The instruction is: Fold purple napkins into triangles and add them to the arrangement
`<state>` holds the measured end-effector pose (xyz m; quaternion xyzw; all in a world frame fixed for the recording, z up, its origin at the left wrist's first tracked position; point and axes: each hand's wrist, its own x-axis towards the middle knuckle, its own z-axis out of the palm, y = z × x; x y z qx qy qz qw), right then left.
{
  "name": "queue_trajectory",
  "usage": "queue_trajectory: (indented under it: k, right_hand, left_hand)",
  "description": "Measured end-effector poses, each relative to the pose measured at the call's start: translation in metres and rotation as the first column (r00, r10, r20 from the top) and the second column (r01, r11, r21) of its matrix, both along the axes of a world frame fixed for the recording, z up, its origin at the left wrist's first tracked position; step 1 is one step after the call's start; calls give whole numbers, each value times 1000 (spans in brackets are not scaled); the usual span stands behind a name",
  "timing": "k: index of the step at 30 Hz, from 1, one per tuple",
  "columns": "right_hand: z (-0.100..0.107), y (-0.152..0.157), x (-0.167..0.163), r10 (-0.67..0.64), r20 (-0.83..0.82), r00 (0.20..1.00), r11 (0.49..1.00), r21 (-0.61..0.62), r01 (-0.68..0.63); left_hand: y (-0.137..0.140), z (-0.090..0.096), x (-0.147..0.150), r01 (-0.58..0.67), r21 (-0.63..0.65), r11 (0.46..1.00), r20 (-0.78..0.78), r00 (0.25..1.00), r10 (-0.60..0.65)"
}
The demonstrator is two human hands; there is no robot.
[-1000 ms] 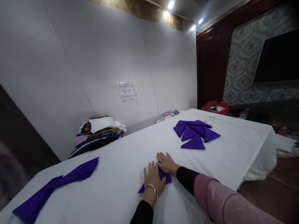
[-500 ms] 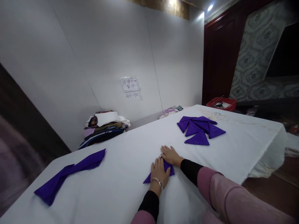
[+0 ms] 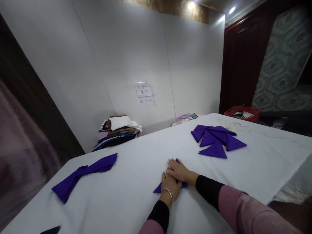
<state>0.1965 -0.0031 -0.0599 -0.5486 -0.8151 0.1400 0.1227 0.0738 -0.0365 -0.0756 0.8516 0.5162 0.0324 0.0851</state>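
A purple cloth napkin [image 3: 158, 188], folded into a triangle, lies on the white-covered table [image 3: 117, 201] beneath both my hands. My left hand [image 3: 171, 185], with a silver bangle at the wrist, rests flat on it, fingers stretched out. Pressed on its upper part is my right hand [image 3: 178, 170], also flat and partly over the left fingers. Much of the napkin is hidden by the hands. Farther back on the right sits a group of several folded purple triangles [image 3: 214, 150]. To the left lies a loosely folded strip of purple cloth [image 3: 84, 172].
A stack of folded clothes [image 3: 119, 133] stands beyond the table's far edge by the pale wall. At the back right is a red basket [image 3: 253, 113] with things in it. A dark pointed object [image 3: 51, 230] shows at the bottom left edge.
My right hand has slid closer over my left, covering more of the napkin's middle. The camera view has turned left, and a dark object now shows at the bottom left.
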Motion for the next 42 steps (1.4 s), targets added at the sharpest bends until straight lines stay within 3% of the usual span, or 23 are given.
queue_trajectory:
  k: [13,22,24,27,30,34,42]
  right_hand:
    - [-12,37,18,-71,32,997,997,-30,72]
    - [6,55,34,-288,62,955,956,-32,291]
    - [11,46,29,-253,48,966,967,11,253]
    - [8,27,17,-37,12,999,997,64,36]
    - [-3,19,11,121,-10,993,993,10,-121]
    - [-11,30,14,95,0,996,995,-31,-95]
    - [-8,53,19,-38,41,998,999,-6,38]
  left_hand:
    - [6,-14,0,-37,21,999,-33,999,38]
    - [2,-7,1,-51,8,999,-59,997,51]
    - [2,-7,1,-45,8,999,-51,998,45]
    - [2,-8,1,-37,10,999,-23,999,37]
    - [2,-8,1,-44,7,999,-8,999,44]
    - [4,-11,1,-51,7,999,-21,998,51]
    - [8,-19,-1,-34,8,999,-14,999,35]
